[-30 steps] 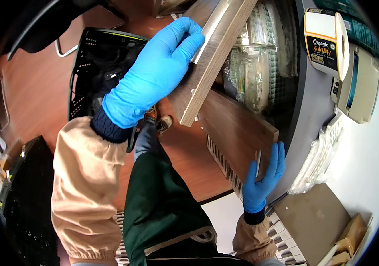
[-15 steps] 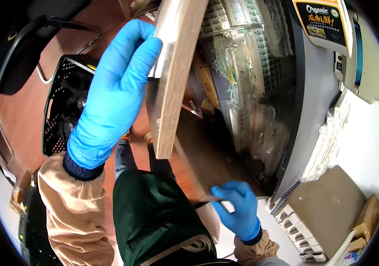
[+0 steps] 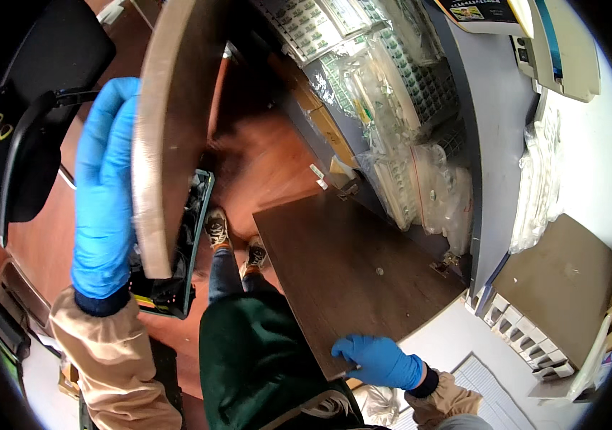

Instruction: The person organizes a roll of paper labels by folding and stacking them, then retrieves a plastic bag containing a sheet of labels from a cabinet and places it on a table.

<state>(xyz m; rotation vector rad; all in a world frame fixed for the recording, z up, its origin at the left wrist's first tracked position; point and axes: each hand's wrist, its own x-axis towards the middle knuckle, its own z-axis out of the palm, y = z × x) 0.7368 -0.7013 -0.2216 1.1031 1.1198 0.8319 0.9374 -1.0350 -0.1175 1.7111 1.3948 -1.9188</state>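
A brown wood-grain cabinet door (image 3: pixel 154 143) stands swung out on the left, its pale edge toward me. My left hand (image 3: pixel 105 190), in a blue glove, is closed at its outer face; the door edge hides the fingertips. Lower right, a second cabinet door (image 3: pixel 363 265) spreads open, its dark inner face up to me. My right hand (image 3: pixel 378 360), also gloved in blue, grips that door's near corner with fingers over the edge. Between the doors, the cabinet holds clear plastic bags (image 3: pixel 399 172) of sheets printed in green.
A black chair (image 3: pixel 48 107) and a dark green crate (image 3: pixel 195 251) of black items stand left. On the cabinet top (image 3: pixel 496 143) at right are a beige machine (image 3: pixel 567 57), a stack of white bags (image 3: pixel 539 172) and a brown drawer unit (image 3: pixel 560 287). My shoes are on the reddish floor.
Both doors stand wider apart, showing more floor and cabinet interior. My left hand has moved left and down with its door; the metal handle it held is now hidden. My right hand keeps its door corner.
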